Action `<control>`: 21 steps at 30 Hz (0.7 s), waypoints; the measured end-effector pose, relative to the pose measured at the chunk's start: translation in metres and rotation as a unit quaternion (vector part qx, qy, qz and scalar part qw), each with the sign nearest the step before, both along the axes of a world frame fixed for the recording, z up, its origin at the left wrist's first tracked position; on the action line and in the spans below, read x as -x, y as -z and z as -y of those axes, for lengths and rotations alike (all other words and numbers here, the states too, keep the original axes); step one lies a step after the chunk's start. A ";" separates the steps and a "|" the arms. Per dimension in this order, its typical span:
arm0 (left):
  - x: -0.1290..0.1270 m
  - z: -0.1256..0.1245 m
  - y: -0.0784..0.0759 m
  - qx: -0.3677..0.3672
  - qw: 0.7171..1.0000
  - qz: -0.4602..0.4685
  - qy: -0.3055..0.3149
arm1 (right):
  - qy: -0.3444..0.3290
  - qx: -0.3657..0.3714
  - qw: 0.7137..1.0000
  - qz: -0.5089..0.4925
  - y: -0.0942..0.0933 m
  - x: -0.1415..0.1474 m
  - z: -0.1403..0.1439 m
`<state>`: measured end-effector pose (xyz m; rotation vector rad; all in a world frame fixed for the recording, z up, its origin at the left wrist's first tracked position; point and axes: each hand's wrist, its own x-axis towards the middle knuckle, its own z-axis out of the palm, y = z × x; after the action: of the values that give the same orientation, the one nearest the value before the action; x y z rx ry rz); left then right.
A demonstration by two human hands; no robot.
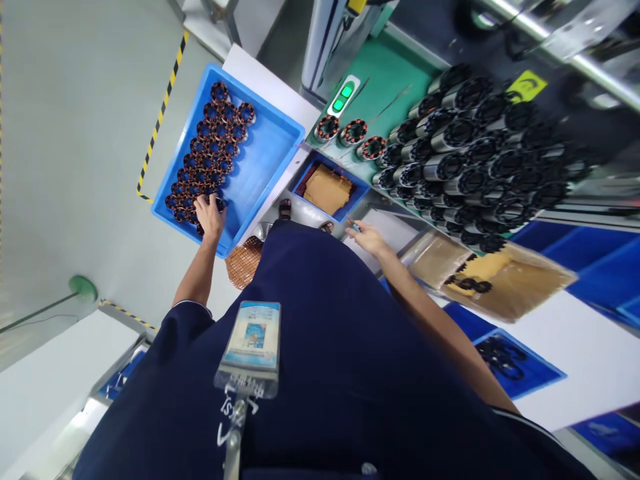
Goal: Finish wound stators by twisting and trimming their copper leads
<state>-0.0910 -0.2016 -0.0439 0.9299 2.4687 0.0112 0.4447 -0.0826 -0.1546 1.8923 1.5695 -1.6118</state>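
My left hand (210,215) reaches into a blue tray (265,153) at the left and closes on one of the several copper-wound stators (210,143) packed along the tray's left side. My right hand (367,237) rests near the bench edge and pinches a small blue object, too small to identify. Three wound stators (353,132) stand in a row on the green mat (395,73) ahead of it.
A stack of dark cylindrical housings (480,147) fills the bench at right. A small blue bin (330,189) holds brown paper. A clear bag (500,277) with dark rings lies at right. A green-lit button box (343,97) sits on the mat. A badge (250,343) hangs from my navy uniform.
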 end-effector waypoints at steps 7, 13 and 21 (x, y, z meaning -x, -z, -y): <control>-0.081 -0.103 -0.017 -0.151 0.985 0.069 0.039 | 0.042 0.038 0.998 0.018 -0.009 -0.011 0.019; -0.187 -0.239 -0.041 -0.368 0.828 0.422 0.024 | 0.107 0.021 0.994 -0.006 -0.021 -0.047 0.036; -0.215 -0.287 -0.060 -0.299 0.860 0.391 0.135 | 0.235 -0.003 0.972 -0.012 -0.048 -0.085 0.078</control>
<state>0.1239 0.0851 0.0164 1.1996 1.5577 0.9190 0.5294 -0.1609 -0.1071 2.3861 1.1889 -1.8037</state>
